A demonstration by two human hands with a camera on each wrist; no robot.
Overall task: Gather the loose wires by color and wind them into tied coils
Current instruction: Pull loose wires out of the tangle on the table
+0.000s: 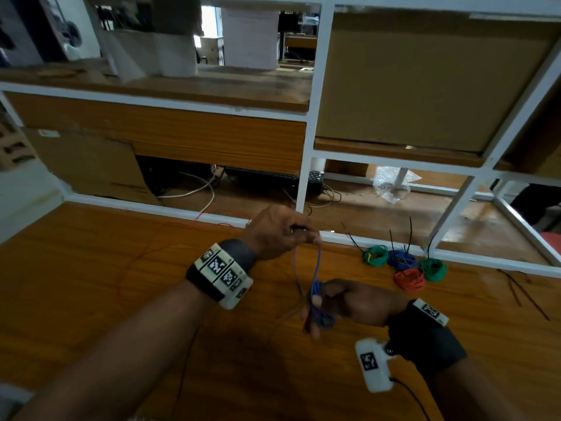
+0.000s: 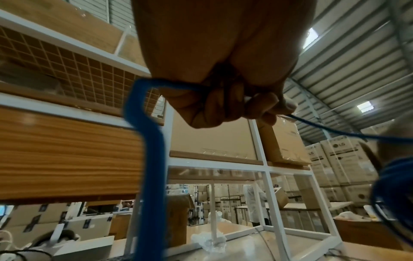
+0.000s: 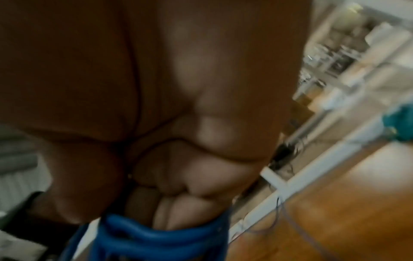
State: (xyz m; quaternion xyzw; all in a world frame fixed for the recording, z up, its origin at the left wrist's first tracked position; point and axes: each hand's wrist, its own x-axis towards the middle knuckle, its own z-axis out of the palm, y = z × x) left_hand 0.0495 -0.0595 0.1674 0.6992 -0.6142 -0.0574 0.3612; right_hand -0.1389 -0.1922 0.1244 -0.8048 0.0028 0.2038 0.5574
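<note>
Blue wire [image 1: 317, 268] looped round right hand [image 1: 352, 302] fingers [image 1: 315, 328], left hand [image 1: 280, 230] fingers pinching its free end above

"LG" on stacked cartons [image 2: 339, 146]

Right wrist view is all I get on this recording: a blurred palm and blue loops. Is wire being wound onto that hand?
Observer: Yes. In the head view blue wire is looped round the right hand fingers.
Operator: Where does the free strand go?
Observer: Up to the left hand, which pinches it above the wooden table.
Operator: Any coils finished?
Observer: Four lie by the white frame: two green, one blue, one red coil.
</note>
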